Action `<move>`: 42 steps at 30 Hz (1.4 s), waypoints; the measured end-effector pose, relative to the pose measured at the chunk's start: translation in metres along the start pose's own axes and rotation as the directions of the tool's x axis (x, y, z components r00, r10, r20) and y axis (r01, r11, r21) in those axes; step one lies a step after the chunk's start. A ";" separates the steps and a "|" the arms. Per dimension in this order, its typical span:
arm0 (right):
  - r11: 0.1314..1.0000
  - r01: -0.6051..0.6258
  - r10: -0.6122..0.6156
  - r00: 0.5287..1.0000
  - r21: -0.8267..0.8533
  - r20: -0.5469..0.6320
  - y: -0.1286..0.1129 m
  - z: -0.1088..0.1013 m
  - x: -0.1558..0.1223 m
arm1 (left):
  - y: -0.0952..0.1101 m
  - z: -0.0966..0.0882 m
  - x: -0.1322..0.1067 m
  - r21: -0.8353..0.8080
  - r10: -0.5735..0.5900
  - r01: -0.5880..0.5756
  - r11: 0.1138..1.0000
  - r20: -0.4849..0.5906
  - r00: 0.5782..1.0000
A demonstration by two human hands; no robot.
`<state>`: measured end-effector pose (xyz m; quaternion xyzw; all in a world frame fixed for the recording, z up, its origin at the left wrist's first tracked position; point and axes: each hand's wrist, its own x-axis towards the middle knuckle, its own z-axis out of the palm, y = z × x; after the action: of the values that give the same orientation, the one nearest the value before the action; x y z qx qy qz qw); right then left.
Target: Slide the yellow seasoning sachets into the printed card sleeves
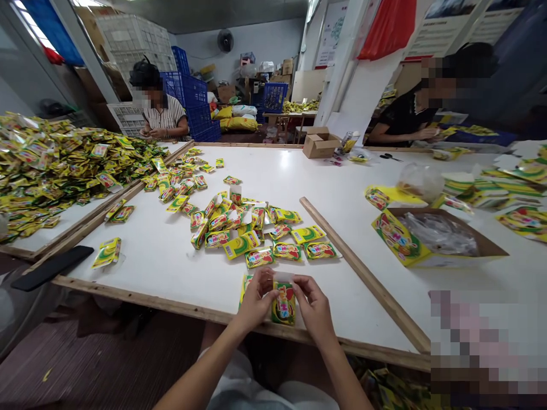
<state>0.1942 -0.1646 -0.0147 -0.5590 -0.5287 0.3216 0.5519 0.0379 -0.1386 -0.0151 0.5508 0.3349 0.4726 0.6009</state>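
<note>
Between my two hands, near the table's front edge, is a small yellow and green printed box (284, 304) with its pale top flap up. My left hand (257, 296) pinches the box's left upper side with thumb and fingers. On the other side, my right hand (314, 304) has its fingers closed at the upper right corner by the flap. Another small box (245, 285) lies partly hidden behind my left hand. Just beyond my hands spreads a loose pile of similar small boxes (239, 228), some with open flaps.
A wooden strip (363, 273) runs along the table on my right. Beyond it stands an open display box (401, 242) holding clear plastic. A large heap of packets (77, 159) covers the left table. A black phone-like slab (53, 267) lies at the left edge. Two people sit across.
</note>
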 end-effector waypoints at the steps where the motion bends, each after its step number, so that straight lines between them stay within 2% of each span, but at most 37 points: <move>1: 1.000 -0.009 0.009 1.000 0.019 -0.014 0.002 0.001 -0.001 | 0.001 0.001 0.000 0.000 -0.002 0.002 1.000 -0.002 1.000; 6: 0.997 0.056 -0.051 0.995 -0.052 0.090 -0.001 -0.003 -0.005 | 0.008 0.001 0.000 0.238 0.057 -0.060 0.969 0.023 0.998; 9: 0.994 0.087 -0.081 0.993 -0.066 0.080 -0.008 -0.003 -0.007 | 0.010 0.003 -0.001 0.296 0.079 -0.072 0.952 -0.013 0.997; 17: 0.993 -0.014 0.018 0.999 -0.118 0.035 -0.013 0.001 0.002 | 0.010 0.011 0.006 0.276 0.014 0.027 0.961 -0.146 0.989; 22: 0.997 -0.029 0.033 0.998 -0.066 0.057 -0.007 -0.001 -0.002 | 0.007 0.006 0.006 0.241 -0.008 0.033 0.970 -0.104 0.995; 26: 0.999 -0.028 0.026 0.995 0.017 0.093 0.002 0.003 -0.010 | 0.003 0.005 0.000 0.261 0.054 -0.034 0.965 -0.068 0.996; 29: 1.000 -0.014 0.013 0.995 0.007 0.103 0.000 0.005 -0.011 | 0.003 0.003 -0.005 0.332 0.100 -0.083 0.940 -0.034 0.994; 31: 0.997 0.015 -0.011 0.998 -0.072 0.056 -0.008 -0.007 -0.014 | 0.004 -0.004 -0.008 0.417 0.122 -0.091 0.904 -0.047 0.991; 32: 0.990 0.026 -0.025 1.000 -0.136 0.007 -0.013 -0.020 -0.017 | 0.004 -0.010 -0.011 0.477 0.133 -0.079 0.875 -0.079 0.988; 34: 0.952 0.014 -0.052 0.992 -0.305 -0.118 -0.024 -0.060 -0.026 | 0.005 -0.024 -0.015 0.623 0.155 -0.003 0.782 -0.190 0.969; 36: 0.869 -0.047 -0.065 0.976 -0.492 -0.207 -0.032 -0.109 -0.036 | 0.004 -0.037 -0.018 0.749 0.158 0.122 0.652 -0.291 0.944; 38: 0.773 -0.068 -0.063 0.981 -0.631 -0.183 -0.035 -0.153 -0.043 | 0.003 -0.045 -0.019 0.812 0.094 0.209 0.546 -0.306 0.947; 39: 0.737 -0.060 -0.064 0.985 -0.673 -0.159 -0.035 -0.167 -0.046 | 0.003 -0.047 -0.019 0.822 0.039 0.223 0.524 -0.285 0.958; 40: 0.719 -0.044 -0.065 0.989 -0.694 -0.130 -0.035 -0.175 -0.047 | 0.002 -0.047 -0.017 0.825 -0.016 0.225 0.519 -0.253 0.967; 42: 0.735 -0.016 -0.060 0.994 -0.678 -0.088 -0.031 -0.169 -0.046 | 0.002 -0.045 -0.014 0.811 -0.092 0.226 0.540 -0.210 0.973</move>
<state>0.3354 -0.2604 0.0360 -0.7312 -0.5866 0.0710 0.3410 -0.0085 -0.1363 -0.0227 0.7006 0.6084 0.2403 0.2851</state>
